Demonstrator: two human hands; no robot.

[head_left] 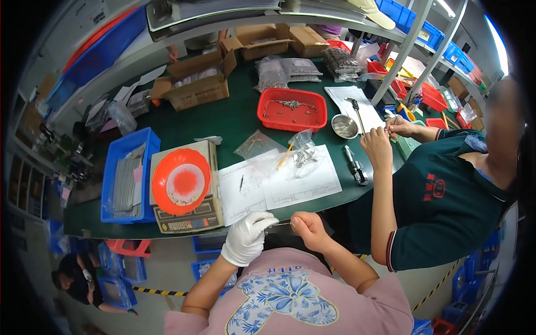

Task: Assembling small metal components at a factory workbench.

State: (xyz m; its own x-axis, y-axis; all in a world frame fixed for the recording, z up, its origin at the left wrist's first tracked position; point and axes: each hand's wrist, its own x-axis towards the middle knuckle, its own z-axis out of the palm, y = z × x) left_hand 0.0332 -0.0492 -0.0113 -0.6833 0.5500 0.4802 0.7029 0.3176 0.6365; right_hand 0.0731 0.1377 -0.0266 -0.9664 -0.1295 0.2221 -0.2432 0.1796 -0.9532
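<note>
Green covers the surface [234, 120] before us. At its near edge, our gloved left hand [245, 237] and bare right hand [309, 230] each close their grip on a thin metal rod [281, 224], whose long axis runs left to right between them, roughly level.

A white glove [245, 239] is worn on the left hand; the right hand [309, 229] is bare. A pink blue-flowered shirt [290, 298] is seen at lower centre.
</note>
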